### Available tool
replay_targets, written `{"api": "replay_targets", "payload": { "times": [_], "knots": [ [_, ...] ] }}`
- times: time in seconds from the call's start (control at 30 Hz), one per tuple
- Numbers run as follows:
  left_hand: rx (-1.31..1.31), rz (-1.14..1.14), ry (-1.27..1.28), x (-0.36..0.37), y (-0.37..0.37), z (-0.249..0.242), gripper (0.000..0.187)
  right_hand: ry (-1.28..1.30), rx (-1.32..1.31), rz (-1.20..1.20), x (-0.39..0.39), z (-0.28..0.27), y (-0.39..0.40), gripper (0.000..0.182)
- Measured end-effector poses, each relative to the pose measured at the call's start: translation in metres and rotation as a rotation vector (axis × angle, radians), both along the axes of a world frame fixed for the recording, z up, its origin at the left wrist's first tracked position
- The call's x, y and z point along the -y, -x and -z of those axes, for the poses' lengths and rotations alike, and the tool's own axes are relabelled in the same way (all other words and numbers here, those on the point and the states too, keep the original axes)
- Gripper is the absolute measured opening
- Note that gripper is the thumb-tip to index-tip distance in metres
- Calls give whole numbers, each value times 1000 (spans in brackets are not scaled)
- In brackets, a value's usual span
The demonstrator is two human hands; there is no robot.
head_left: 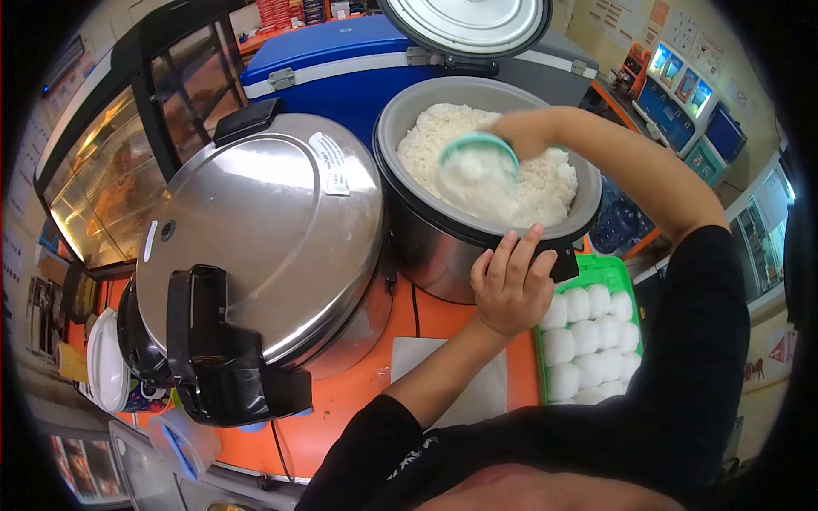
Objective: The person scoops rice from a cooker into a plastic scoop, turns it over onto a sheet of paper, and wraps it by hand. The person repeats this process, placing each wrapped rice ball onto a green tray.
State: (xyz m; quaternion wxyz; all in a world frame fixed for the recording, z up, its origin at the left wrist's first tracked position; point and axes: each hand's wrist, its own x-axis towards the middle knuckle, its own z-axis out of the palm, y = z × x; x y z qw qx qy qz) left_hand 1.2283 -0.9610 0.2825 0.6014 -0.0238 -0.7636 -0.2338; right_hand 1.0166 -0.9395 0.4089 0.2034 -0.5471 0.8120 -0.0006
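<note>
An open rice cooker (588, 200) holds a large heap of white cooked rice (545, 183). Inside it, my right hand (521, 136) is closed round a green cup (479, 140), which is tilted and full of rice. Motion blurs the rice at the cup and part of that hand. At the cooker's near side, my left hand (514, 285) lies against the rim with its fingers stretched and apart. To the right of that hand is a green tray (540, 366) with several rows of rounded white rice portions (586, 338).
A second, lidded steel cooker (264, 230) stands at left on the orange table (358, 400), by a white sheet (473, 383). Behind are a blue cooler (341, 89) and the raised cooker lid (469, 25). A glass display case (102, 187) is at far left.
</note>
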Motion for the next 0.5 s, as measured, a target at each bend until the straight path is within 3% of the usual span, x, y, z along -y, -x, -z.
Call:
{"api": "replay_targets", "payload": {
  "times": [0.03, 0.07, 0.1, 0.17, 0.2, 0.23, 0.3, 0.33, 0.4, 0.5],
  "knots": [
    [-8, 7, -8, 0, 0, 1, 20, 173, 57, 68, 5, -1, 1, 37],
    [-3, 5, -9, -1, 1, 3, 20, 205, -376, 200, 11, 10, -4, 41],
    [-26, 2, 16, -1, 2, 5, 22, 208, -375, 197, 13, 26, -6, 41],
    [-37, 6, 55, 2, 5, 7, 24, 495, -798, 178, 18, 62, -5, 44],
    [-48, 5, 55, 2, 4, 6, 22, 425, -534, 388, 20, 48, 1, 42],
    [-67, -1, 48, 1, 5, 6, 21, 421, -528, 395, 19, 50, 20, 42],
    [-72, 1, 48, 1, 5, 7, 20, 148, -450, 398, 11, 59, 53, 38],
    [-77, 2, 55, 1, 5, 8, 19, -19, -360, 51, 25, 21, -19, 34],
    [-78, -5, 52, 0, 4, 9, 18, -1, -305, 122, 29, 50, -10, 33],
    [-70, -26, 44, -2, 3, 8, 15, -55, -170, 294, 27, 37, -48, 31]
  ]
}}
